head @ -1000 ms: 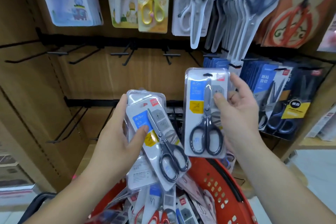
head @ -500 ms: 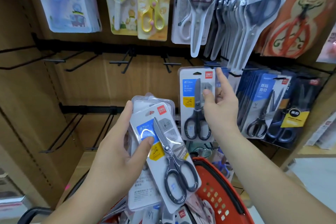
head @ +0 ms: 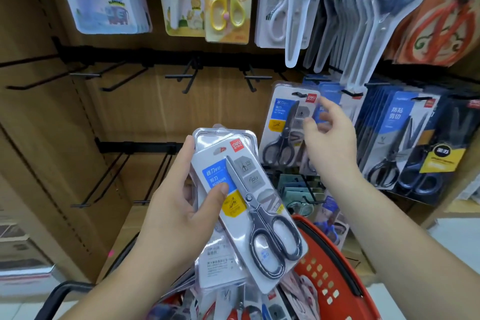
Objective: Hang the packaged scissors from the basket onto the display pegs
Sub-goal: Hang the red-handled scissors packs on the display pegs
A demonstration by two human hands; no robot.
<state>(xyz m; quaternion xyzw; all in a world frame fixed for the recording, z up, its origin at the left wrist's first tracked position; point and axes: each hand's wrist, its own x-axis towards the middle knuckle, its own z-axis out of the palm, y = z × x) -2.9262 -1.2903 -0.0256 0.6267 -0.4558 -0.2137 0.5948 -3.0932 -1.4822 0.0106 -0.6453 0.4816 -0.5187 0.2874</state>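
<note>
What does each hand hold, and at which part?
Left hand grips stacked scissors packs at their left edge, thumb on the front. Right hand is open and holds nothing.

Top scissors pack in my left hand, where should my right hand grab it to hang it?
Pinch the top scissors pack on its free right edge, level with the blades, coming from the right. It fans out tilted past the stack, the left hand covers its left side, and that leaves the top hang hole free.

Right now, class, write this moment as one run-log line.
left hand: grips scissors packs over red basket | right hand: fingers loose at edge of hung pack | hung pack: on peg
</note>
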